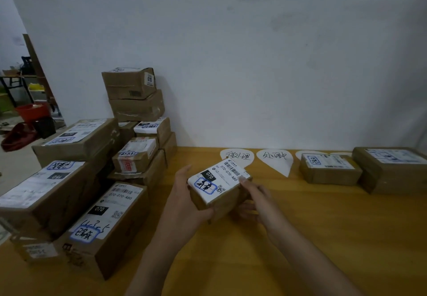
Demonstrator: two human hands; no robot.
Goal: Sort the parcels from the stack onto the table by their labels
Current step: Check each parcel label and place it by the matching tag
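While you grip a small parcel [218, 186] in both hands, left hand [184, 201] and right hand [258, 200] closed around its sides.
Yellow table [265, 249] fills lower frame; stack [92, 168] left, white wall [254, 53] above.

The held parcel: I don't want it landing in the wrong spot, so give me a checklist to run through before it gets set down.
1. Parcel gripped by both the left hand and right hand: ok.
2. Its label faces up, handwritten mark in the blue frame visible: ok.
3. Mark matched to a paper marker on the table: cannot tell, writing too blurred.
4. Bare table in front of the markers: ok.
5. Placed boxes at the right stand apart from the hands: ok.
6. Stack at the left stable: cannot tell.
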